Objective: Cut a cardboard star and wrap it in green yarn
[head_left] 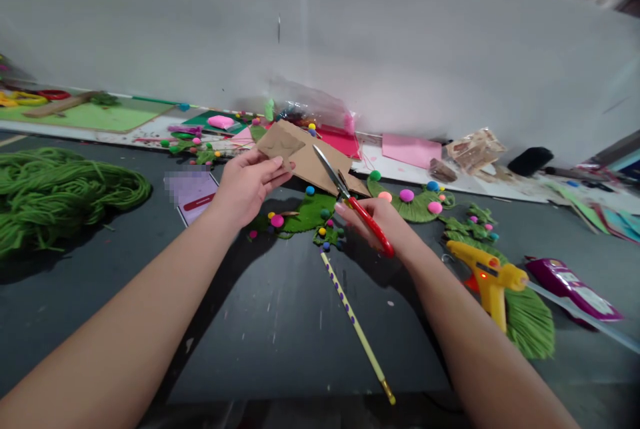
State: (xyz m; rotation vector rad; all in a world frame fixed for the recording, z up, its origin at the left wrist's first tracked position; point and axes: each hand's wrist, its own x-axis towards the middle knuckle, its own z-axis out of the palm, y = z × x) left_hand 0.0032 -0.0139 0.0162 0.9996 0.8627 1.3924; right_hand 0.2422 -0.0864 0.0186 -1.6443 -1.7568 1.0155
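From my distant place I see green yarn on the tabletop. Next, my left hand holds a small cardboard piece above it, fingers pinched narrow. A larger cardboard lies behind, then red scissors, held by my right hand. I judge that cutting is in hand; the next move calls for aiming the scissors at this piece's edge, clear of my left fingers
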